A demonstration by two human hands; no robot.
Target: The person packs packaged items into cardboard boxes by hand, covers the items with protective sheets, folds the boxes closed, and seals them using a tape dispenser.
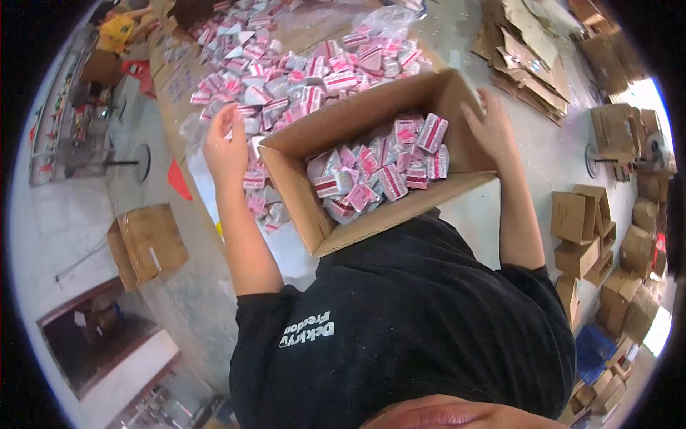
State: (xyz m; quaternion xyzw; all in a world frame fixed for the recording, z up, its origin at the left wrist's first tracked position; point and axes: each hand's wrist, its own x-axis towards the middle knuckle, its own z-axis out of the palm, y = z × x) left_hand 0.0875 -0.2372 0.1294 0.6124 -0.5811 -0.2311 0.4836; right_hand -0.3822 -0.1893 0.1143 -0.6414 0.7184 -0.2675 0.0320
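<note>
An open-topped cardboard box (400, 213) is tilted up against the front of my black shirt. Inside it lie several small pink-and-white packs (391, 182), some wedge-shaped, loosely heaped. My right hand (493, 132) grips the box's right end, thumb over the rim and fingers on the outer side. Off the box's left end, my left hand (227, 143) is raised with fingers curved and apart, and I see nothing in it. Close beyond it spreads a large loose pile of the same packs (286, 89) on the table; the box hides part of the pile.
Flattened cardboard sheets (529, 64) are stacked on the floor at far right. Empty cartons (579, 222) stand along the right side. Another carton (148, 244) sits on the floor at left, near a red piece (179, 180). Clear plastic film (393, 20) lies beyond the pile.
</note>
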